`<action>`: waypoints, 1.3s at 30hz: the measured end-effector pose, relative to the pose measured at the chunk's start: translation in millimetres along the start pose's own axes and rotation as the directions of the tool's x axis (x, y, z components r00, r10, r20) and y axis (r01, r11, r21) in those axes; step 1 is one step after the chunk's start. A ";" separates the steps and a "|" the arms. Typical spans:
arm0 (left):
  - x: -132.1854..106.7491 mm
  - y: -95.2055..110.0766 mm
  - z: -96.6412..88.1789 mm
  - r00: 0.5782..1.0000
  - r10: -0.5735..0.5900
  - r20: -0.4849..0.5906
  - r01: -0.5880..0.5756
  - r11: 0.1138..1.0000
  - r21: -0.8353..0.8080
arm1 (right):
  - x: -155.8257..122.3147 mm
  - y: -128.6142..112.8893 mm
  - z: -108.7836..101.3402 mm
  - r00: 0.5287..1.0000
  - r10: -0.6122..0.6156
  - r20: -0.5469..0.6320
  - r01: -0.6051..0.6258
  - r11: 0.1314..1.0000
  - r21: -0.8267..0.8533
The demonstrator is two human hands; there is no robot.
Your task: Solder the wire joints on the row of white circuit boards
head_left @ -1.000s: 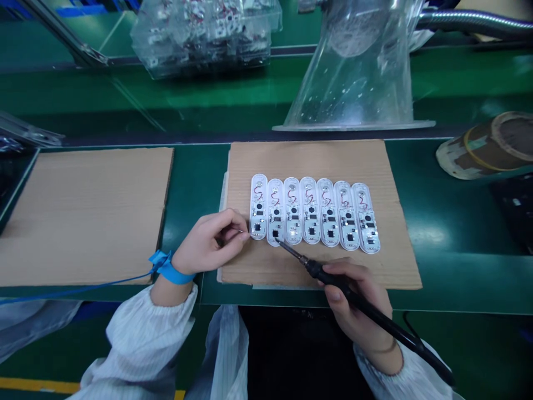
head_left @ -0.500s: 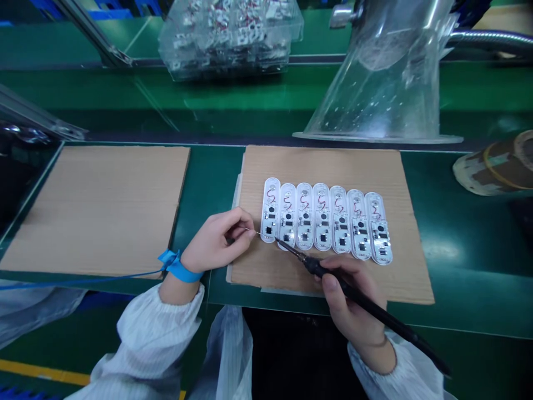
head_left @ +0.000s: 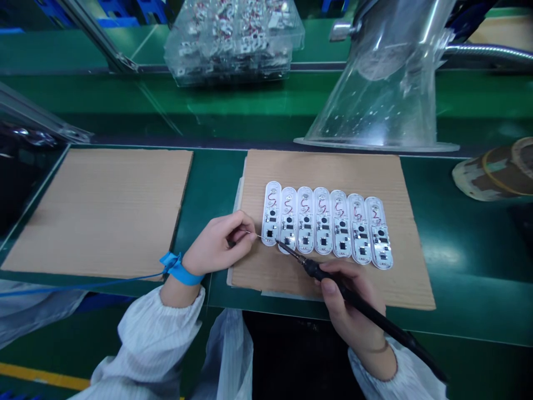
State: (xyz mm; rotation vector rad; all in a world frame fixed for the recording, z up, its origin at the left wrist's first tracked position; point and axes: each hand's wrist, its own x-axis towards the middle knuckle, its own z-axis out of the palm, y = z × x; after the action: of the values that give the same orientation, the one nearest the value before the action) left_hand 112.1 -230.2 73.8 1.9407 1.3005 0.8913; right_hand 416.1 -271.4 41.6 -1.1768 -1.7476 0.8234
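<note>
Several white oblong circuit modules (head_left: 327, 228) lie side by side on a cardboard sheet (head_left: 333, 169). My left hand (head_left: 216, 244) is closed in a pinch on a thin solder wire (head_left: 255, 235), whose tip points at the lower end of the leftmost modules. My right hand (head_left: 347, 308) grips a black soldering iron (head_left: 333, 283) like a pen. Its tip meets the wire at the bottom of the second module from the left. A blue wrist strap (head_left: 177, 268) with a cord circles my left wrist.
A second bare cardboard sheet (head_left: 100, 208) lies to the left. A clear plastic fume hood (head_left: 383, 89) stands behind the work. Clear trays of parts (head_left: 233, 39) sit on the green conveyor beyond. A taped roll (head_left: 495, 169) rests at the right edge.
The view has shifted slightly, so everything sits lower and further right. The solder wire now reaches out to the iron's tip at the leftmost modules.
</note>
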 end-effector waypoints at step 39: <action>0.6 -3.4 -0.8 0.999 0.020 0.031 -0.022 0.998 0.066 | 3.8 1.4 -0.3 0.995 -0.041 0.094 0.041 0.999 -0.001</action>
State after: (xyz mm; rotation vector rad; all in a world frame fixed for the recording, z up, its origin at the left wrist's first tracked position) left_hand 109.9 -228.5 71.6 2.0151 1.3094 0.8350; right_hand 416.1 -267.3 41.6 -1.1162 -1.8434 0.8642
